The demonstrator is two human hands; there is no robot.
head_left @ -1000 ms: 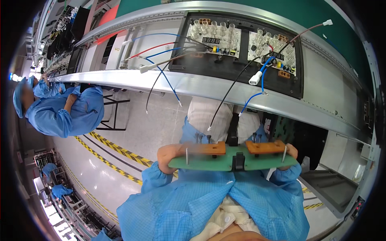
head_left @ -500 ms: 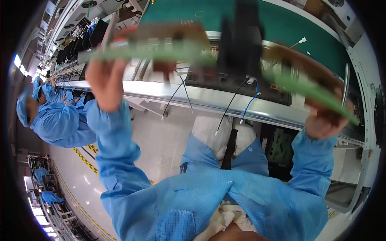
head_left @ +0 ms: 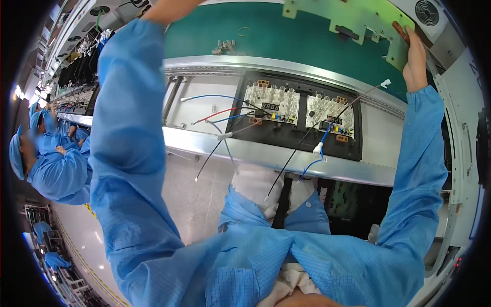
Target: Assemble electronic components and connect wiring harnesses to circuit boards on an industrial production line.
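Observation:
A light-green fixture plate (head_left: pixel 371 19) with cut-outs and a black clip-like piece is raised over the far right of the bench. Its upper edge runs out of the picture. My right hand (head_left: pixel 415 60) grips the plate's right end, beside a brown block (head_left: pixel 400 31). At the top edge, left of centre, only the wrist side of my left hand (head_left: pixel 171 9) shows; its fingers are outside the view. Nearer me lies a black tray (head_left: pixel 286 140) with two circuit boards, the left board (head_left: pixel 286 105) and the right board (head_left: pixel 340 110). Wires trail from them over the front rail.
The tray rests on a conveyor with a metal front rail (head_left: pixel 204 146). Behind it stretches a green mat (head_left: pixel 204 30) bearing a small pile of clear parts (head_left: pixel 224 48). A white machine panel (head_left: pixel 463 123) stands at right. At left, a person in blue (head_left: pixel 59 169) sits by the line.
Both hands have moved up and away from me. The green plate has gone from above the tray to the far right, and the boards are now uncovered.

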